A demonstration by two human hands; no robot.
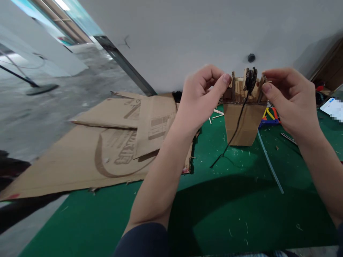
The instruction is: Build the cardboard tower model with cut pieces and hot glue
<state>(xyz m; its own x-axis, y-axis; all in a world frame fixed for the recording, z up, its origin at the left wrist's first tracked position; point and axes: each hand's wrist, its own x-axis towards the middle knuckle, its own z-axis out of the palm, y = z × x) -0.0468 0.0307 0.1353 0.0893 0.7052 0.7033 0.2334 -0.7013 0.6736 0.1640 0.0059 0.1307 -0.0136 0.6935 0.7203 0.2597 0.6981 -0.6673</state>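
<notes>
Left grip (203, 94) and right grip (291, 100) each pinch a top edge of the cardboard holder (245, 123) over the green desk (227, 203), and a harder squeeze might buckle its thin walls or tug loose the black cord (236, 129) dangling down its front.

No wording can be read for certain. Left of the cardboard stand (245, 123) lies a flattened cardboard sheet (80, 167) carrying dark brown print seen at a steep slant. The print is a row of large outlined characters (124, 151), too skewed and blurred to make out, with a long curved stripe (107, 170) sweeping around them. On a folded flap of that sheet, nearer the stand, sits a rectangular block of small print (158, 125), laid out like a box label or table, with every line illegible. Right of the stand, a phone (331, 107) shows a lit white screen with blue marks, its content pixelated beyond reading.
</notes>
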